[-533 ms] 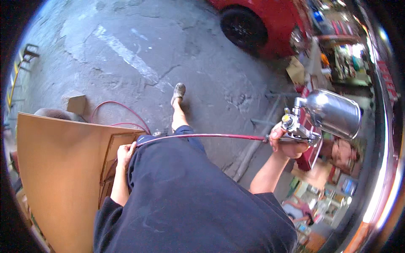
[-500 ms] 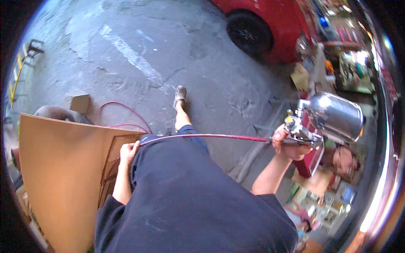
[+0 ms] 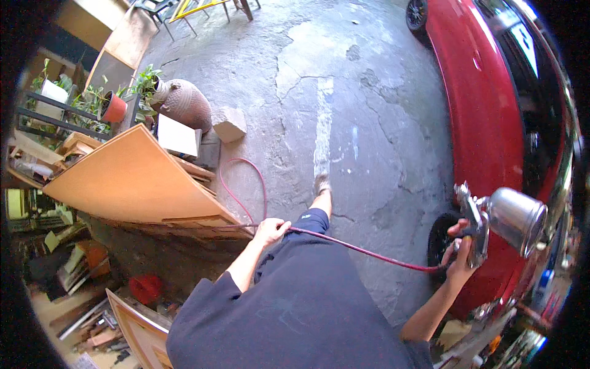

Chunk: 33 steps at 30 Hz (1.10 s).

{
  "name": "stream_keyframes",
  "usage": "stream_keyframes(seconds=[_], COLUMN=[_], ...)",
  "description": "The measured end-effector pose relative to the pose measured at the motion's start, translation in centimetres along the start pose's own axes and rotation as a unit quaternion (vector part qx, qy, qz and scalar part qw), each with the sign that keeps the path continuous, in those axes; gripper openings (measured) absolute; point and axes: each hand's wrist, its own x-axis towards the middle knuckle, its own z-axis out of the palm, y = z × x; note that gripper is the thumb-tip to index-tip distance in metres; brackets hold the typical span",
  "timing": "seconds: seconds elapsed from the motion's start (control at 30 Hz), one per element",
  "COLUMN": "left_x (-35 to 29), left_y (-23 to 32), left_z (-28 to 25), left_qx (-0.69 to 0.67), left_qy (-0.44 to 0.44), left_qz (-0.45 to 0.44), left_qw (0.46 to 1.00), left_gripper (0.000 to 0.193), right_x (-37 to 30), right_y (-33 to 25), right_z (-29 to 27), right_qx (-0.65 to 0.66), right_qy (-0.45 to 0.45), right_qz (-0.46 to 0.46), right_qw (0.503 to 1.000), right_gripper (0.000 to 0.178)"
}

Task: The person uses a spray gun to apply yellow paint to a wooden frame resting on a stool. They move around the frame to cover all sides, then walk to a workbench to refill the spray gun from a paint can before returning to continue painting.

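Observation:
My right hand (image 3: 462, 258) is wrapped round the handle of a metal spray gun (image 3: 473, 224), held up at the right. A silver paint cup (image 3: 516, 220) is fixed to the gun and lies tilted on its side. From the gun's handle a red air hose (image 3: 369, 251) sags across in front of my body to my left hand (image 3: 272, 232), which is closed on it. Beyond that hand the hose runs on past the board and forms a loop (image 3: 243, 163) on the floor.
A red car (image 3: 485, 111) stands along the right. A large brown board (image 3: 147, 184) leans at my left. Behind it are a clay jar (image 3: 184, 104), a pale block (image 3: 229, 125) and a potted plant (image 3: 113, 107). Clutter and another wooden panel (image 3: 141, 326) fill the lower left.
My view has swung to the left, so the whole side of the car, the jar and the plants now show. The spray gun and hose have come along in my hands.

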Motion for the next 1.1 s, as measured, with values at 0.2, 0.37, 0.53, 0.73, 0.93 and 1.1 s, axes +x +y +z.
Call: stream_keyframes(seconds=[0.2,0.37,0.53,0.73,0.93,1.1], left_x=[9.3,21.5,30.9,43.0,57.6,66.6], left_y=[4.1,10.5,14.4,17.8,21.9,25.5], left_z=[1.7,-3.6,-8.1,-11.2,-17.6,-23.7], left_qx=[-0.039,-0.066,-0.072,-0.082,-0.091,-0.063], left_qy=[0.038,0.077,0.108,0.127,0.221,0.271], left_qz=[-0.08,-0.092,-0.079,-0.11,-0.138,-0.144], left_qw=[0.995,0.991,0.988,0.982,0.961,0.95], left_gripper=[0.049,0.052,0.061,0.066,0.068,0.069], right_x=[18.1,34.4,48.0,64.9,81.6,92.1], right_y=[1.5,-0.3,-1.2,2.7,4.3,1.5], right_z=[6.3,13.3,18.7,25.7,32.9,43.0], right_qx=[-0.025,-0.052,-0.112,-0.033,-0.079,-0.072], right_qy=[-0.131,-0.134,-0.176,-0.143,-0.246,-0.316], right_qz=[-0.1,-0.106,-0.202,-0.218,-0.203,-0.234], right_qw=[0.986,0.984,0.957,0.965,0.945,0.917], right_gripper=[0.036,0.028,0.021,0.023,0.019,0.023])
